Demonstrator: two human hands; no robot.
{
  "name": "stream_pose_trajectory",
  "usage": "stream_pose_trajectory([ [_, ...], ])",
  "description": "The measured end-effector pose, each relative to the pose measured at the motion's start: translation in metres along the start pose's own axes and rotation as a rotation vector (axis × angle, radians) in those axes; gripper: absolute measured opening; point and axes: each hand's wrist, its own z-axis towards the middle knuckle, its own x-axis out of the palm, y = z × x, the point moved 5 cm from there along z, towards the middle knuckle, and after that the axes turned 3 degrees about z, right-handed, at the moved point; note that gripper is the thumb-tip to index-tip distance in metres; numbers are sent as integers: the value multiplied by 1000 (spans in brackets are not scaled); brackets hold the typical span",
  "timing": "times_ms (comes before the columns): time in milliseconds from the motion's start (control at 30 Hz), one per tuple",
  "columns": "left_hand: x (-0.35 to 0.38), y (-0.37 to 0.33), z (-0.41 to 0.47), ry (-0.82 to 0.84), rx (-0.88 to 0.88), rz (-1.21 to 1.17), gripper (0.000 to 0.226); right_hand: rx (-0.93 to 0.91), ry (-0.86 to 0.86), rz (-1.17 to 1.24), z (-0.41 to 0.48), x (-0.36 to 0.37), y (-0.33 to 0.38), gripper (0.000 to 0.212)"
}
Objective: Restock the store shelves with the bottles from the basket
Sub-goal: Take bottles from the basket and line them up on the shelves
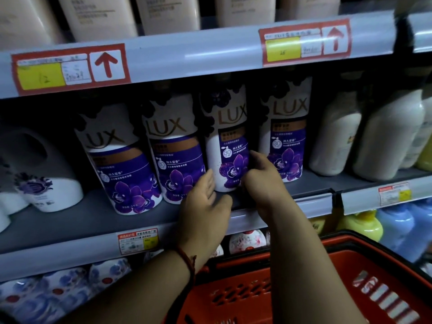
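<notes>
Several white and purple LUX bottles stand in a row on the middle shelf [70,220]. Both my hands are at the third LUX bottle [224,141], which stands upright. My left hand [205,202] touches its lower left side with straight fingers. On its lower right side, my right hand [261,176] has fingers curled against the purple label. The red basket [350,253] sits low at the right, below my forearms; its contents are hidden.
A white jug with a handle [39,174] stands left of the row. Cream bottles [388,136] stand to the right. Beige bottles [100,17] fill the shelf above. Blue-patterned [46,293], yellow and blue bottles fill the shelf below.
</notes>
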Motion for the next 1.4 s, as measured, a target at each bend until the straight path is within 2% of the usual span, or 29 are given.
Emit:
stream_pose_trajectory([
  [167,-5,-3,-6,61,-8,-18,72,0,-32,21,-13,-13,6,64],
  [367,-3,-20,-15,107,-11,-79,63,1,-67,-110,-35,-38,14,50],
  [433,-1,-24,-18,98,11,-64,57,-1,-43,-125,-42,-41,16,50],
  [733,-5,-21,-16,57,-40,-59,62,-12,1,-170,-55,-38,19,60],
  [867,-6,-22,-15,54,-21,-39,61,-33,-14,-168,-55,-38,18,56],
  [967,-6,-19,-19,-40,27,-8,57,-51,-43,-143,-55,-38,17,56],
  [1033,-5,-19,-22,-148,122,55,51,-65,-131,-69,-52,-42,17,51],
  [1067,1,-21,-24,-149,173,77,49,-86,-194,-52,-50,-47,17,45],
  [1167,32,-27,-27,37,212,88,52,-157,-349,-54,-46,-62,22,36],
  [1267,62,-28,-25,214,150,37,61,-205,-406,-49,-39,-74,28,50],
  [1400,78,-30,-13,235,91,5,66,-237,-377,-66,-24,-87,31,69],
])
